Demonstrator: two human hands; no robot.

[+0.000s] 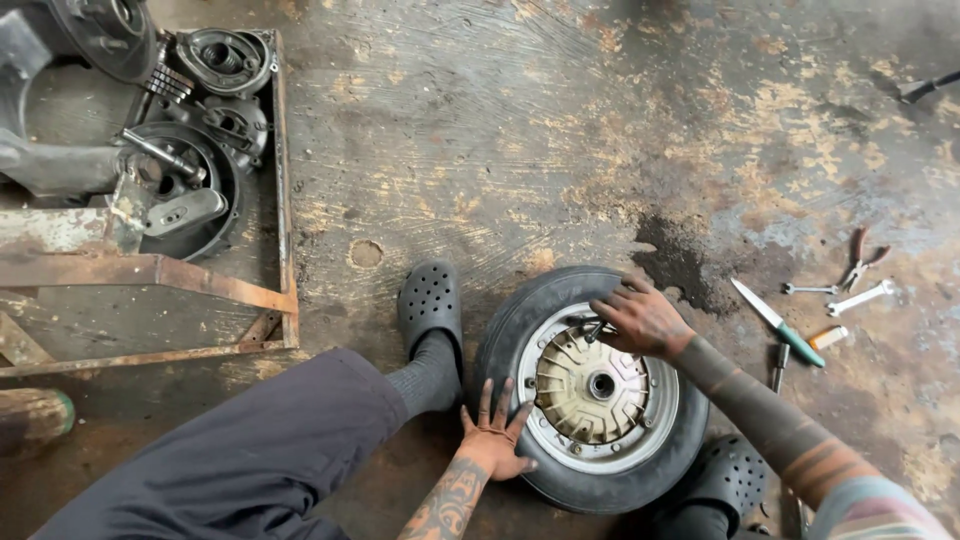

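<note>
Both hands (495, 440) on wheel (590, 390), tools (800, 320) nearby

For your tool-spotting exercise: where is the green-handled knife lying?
In the head view, the green-handled knife lies on the floor right of the wheel, beside the right hand, near the pliers.

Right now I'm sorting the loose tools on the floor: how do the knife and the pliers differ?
The knife is one long straight piece with a pale blade and green handle; the pliers are two crossed arms with reddish handles, spread apart. The knife lies nearer the wheel, the pliers farther off. Both rest untouched on the stained floor.
</note>
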